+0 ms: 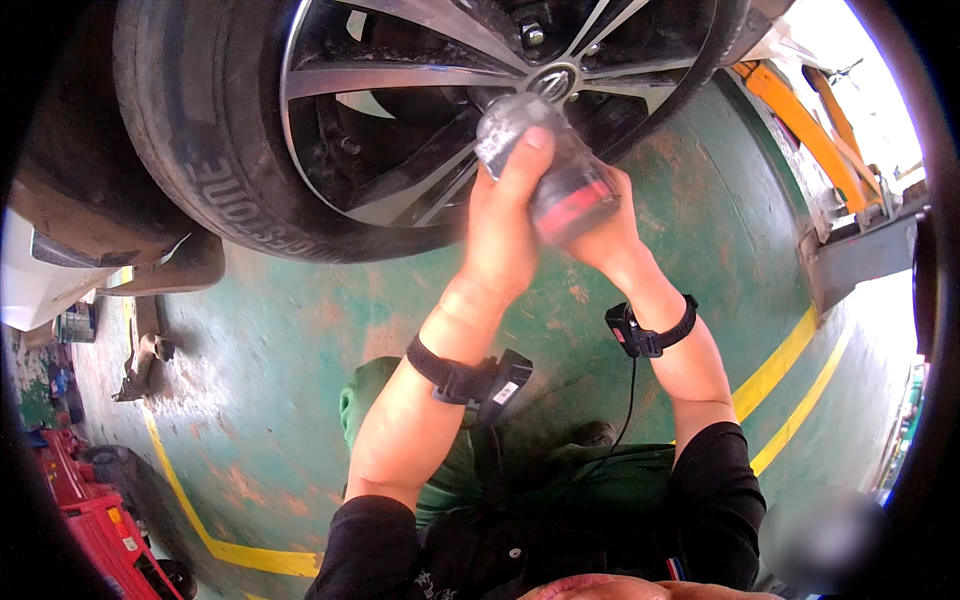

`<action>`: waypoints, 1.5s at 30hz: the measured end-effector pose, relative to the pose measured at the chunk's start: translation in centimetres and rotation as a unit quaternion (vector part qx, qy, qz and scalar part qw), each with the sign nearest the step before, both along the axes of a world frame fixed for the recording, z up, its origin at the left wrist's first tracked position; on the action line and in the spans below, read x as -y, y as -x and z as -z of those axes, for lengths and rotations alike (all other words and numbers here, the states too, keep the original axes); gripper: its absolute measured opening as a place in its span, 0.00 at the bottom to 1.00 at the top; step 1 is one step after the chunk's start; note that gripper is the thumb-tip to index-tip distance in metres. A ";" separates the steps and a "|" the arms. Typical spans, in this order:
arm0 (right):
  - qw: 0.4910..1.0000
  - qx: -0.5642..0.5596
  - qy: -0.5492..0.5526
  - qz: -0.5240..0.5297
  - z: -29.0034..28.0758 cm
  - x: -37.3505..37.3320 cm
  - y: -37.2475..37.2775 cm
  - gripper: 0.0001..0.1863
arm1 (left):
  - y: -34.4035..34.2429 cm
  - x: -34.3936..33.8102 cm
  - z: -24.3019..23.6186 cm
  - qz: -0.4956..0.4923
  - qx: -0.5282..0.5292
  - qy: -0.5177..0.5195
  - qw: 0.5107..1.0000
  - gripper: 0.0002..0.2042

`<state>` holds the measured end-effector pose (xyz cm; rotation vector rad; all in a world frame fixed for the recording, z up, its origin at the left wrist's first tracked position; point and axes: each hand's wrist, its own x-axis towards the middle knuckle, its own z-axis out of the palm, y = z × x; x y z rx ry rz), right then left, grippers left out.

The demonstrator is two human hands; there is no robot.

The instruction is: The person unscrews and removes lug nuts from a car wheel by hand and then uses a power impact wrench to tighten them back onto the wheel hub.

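Note:
A grey and black impact wrench [572,178] with a red band, smeared by motion, points at the middle of a car wheel [410,76]. My left hand [503,225] is wrapped round its body from the left, thumb on top near the front end. On its right side, my right hand [615,235] grips the lower part, and most of its fingers are hidden behind the tool. The wheel has silver and black spokes and a black tyre [225,140]. A lug nut [533,36] shows above the hub cap. The tool's tip is hidden, so I cannot tell whether it touches a nut.
White car bodywork [40,275] and a mud flap lie left of the tyre. An orange lift arm [815,135] stands at the right. Red equipment [105,515] sits at the lower left. Yellow lines [255,558] cross the green floor [330,320]. Cables hang from both wrist straps.

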<state>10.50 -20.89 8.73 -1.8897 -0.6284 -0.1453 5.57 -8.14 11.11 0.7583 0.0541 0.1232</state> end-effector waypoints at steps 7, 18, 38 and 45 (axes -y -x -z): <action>0.999 -0.024 0.017 -0.023 -1.4 1.0 -0.3 0.32 | -0.4 -1.6 -0.1 0.065 0.046 0.097 0.992 0.36; 0.995 0.099 -0.005 -0.025 1.7 1.9 0.7 0.34 | -2.2 -2.5 1.1 0.133 0.013 0.213 0.968 0.25; 0.942 0.263 0.181 0.105 5.9 5.7 -2.0 0.20 | -2.0 -1.1 5.8 0.004 -0.221 0.042 0.974 0.21; 0.999 -0.047 -0.007 0.000 4.0 7.4 -4.2 0.25 | -0.5 -5.3 4.7 -0.115 -0.252 0.097 0.956 0.12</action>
